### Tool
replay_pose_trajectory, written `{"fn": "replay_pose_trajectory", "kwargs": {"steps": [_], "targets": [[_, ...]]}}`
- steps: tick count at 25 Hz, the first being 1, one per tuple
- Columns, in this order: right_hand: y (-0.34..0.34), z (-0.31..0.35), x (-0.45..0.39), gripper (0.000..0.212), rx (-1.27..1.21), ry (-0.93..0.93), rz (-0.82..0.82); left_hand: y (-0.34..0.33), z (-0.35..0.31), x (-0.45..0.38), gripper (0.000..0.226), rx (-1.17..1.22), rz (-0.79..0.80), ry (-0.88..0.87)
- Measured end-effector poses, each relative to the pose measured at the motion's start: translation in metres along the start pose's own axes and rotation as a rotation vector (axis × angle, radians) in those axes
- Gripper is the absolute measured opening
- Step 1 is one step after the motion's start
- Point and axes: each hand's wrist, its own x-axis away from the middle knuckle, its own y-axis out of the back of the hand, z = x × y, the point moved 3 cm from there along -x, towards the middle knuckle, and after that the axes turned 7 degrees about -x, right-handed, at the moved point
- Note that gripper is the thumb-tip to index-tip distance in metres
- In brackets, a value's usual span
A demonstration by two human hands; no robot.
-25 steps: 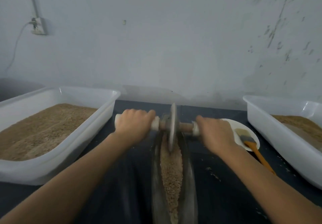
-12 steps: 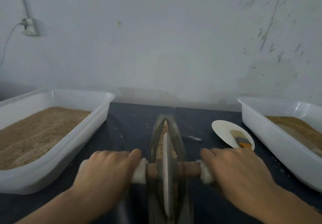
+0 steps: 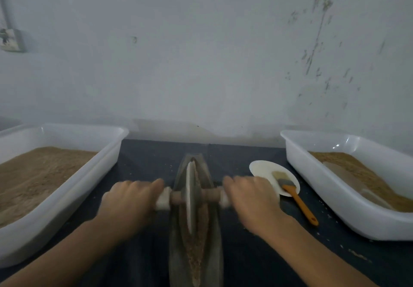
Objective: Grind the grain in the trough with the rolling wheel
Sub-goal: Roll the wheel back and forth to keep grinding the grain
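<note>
Stone wheel (image 3: 190,199) mid-stroke in the grain-filled trough (image 3: 215,231), left hand (image 3: 129,199) and right hand (image 3: 252,197) wrapped round its axle; another even pass likely follows.

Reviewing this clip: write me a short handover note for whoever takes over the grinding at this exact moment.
Left hand and right hand each grip one end of the wooden axle.
The rolling wheel stands upright in the trough, about mid-length, on the grain.
Done: grinding is under way.
Left: the grain looks coarse; how fine it is cannot be judged. A brush lies on the white plate to the right.
</note>
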Motion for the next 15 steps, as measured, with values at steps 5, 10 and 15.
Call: {"fn": "replay_pose_trajectory", "kwargs": {"steps": [5,10,15], "targets": [[0.019,0.000,0.055,0.041,-0.086,-0.012,0.159,0.043,-0.018,0.053,0.049,0.007,-0.204,-0.225],[-0.015,-0.020,-0.011,0.025,-0.078,-0.090,0.067,0.015,-0.005,-0.028,0.032,-0.200,-0.006,-0.042],[-0.018,-0.023,-0.056,0.023,0.003,-0.123,-0.020,-0.005,0.007,-0.063,0.021,-0.135,0.026,0.094]]}}
